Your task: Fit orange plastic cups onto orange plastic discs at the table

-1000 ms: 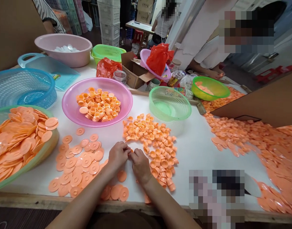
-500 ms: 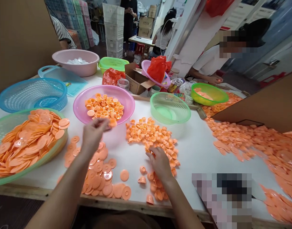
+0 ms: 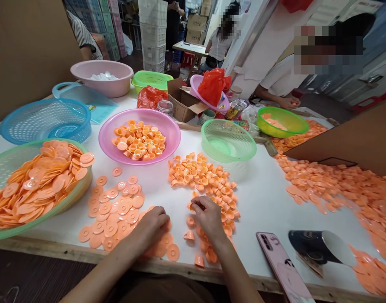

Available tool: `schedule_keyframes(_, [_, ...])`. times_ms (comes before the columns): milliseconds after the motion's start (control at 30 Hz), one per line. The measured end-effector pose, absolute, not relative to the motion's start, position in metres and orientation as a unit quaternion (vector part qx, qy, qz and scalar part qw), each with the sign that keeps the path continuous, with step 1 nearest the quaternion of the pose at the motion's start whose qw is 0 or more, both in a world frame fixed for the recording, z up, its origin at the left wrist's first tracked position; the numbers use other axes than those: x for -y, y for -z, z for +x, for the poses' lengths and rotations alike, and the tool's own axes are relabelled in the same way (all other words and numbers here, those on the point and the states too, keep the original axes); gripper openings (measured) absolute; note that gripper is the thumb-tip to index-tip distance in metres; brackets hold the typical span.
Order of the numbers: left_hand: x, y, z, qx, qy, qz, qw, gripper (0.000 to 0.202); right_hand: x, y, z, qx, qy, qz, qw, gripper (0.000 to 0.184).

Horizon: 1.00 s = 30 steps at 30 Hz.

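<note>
My left hand lies curled over flat orange plastic discs, which look like suction cups and are scattered on the white table top. My right hand has its fingertips at the lower edge of a heap of small orange cups. A few loose cups lie under and beside that hand. The pink bowl holds more orange cups. A wide green-rimmed bowl on my left is piled with flat discs. My fingers hide whatever may lie inside either hand.
A blue basket and a pale green basket stand on the table. A phone and a black tumbler lie near the front edge. Orange pieces spread across the right. A co-worker's hand is beyond a lime bowl.
My hands were together mid-table, then my left rose over the pink bowl with an orange cup. That hand is now down on the discs. My right has moved to the heap's lower edge.
</note>
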<state>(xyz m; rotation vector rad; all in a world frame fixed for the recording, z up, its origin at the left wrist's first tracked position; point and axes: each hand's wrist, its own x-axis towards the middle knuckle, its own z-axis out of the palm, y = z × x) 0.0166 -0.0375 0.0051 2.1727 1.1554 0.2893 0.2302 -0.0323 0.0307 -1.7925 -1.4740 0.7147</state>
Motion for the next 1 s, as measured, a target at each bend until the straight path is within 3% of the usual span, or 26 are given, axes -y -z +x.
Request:
schedule_keyframes(133, [0.012, -0.013, 0.022, -0.456, -0.103, 0.825, 0.318, 0.027, 0.032, -0.036, 0.214, 0.527, -0.373, -0.675, 0.358, 0.008])
schedule_keyframes(233, [0.012, -0.014, 0.023, -0.461, -0.068, 0.835, 0.292, 0.010, 0.033, -0.035, 0.212, 0.527, -0.371, -0.678, 0.353, 0.009])
schedule_keyframes(367, [0.026, -0.011, 0.017, -0.461, -0.046, 0.837, 0.290, 0.021, 0.036, -0.032, 0.218, 0.521, -0.369, -0.690, 0.342, 0.009])
schedule_keyframes(500, [0.024, -0.010, 0.018, -0.499, -0.113, 0.776, 0.368, 0.016, 0.037, -0.028, 0.219, 0.511, -0.384, -0.687, 0.345, 0.010])
schedule_keyframes(633, [0.009, -0.005, 0.026, -0.472, -0.215, 0.791, 0.324, 0.016, 0.033, -0.028, 0.213, 0.511, -0.385, -0.682, 0.354, 0.011])
schedule_keyframes(767, [0.007, 0.003, 0.024, -0.457, -0.208, 0.818, 0.280, 0.011, 0.023, -0.028, 0.206, 0.529, -0.385, -0.685, 0.322, 0.011])
schedule_keyframes(867, [0.010, 0.006, 0.021, -0.495, -0.200, 0.805, 0.258, 0.022, 0.015, -0.024, 0.199, 0.543, -0.384, -0.687, 0.293, 0.010])
schedule_keyframes(1000, [0.012, 0.008, 0.023, -0.518, -0.179, 0.792, 0.269, 0.011, 0.009, -0.015, 0.186, 0.561, -0.376, -0.687, 0.268, 0.012])
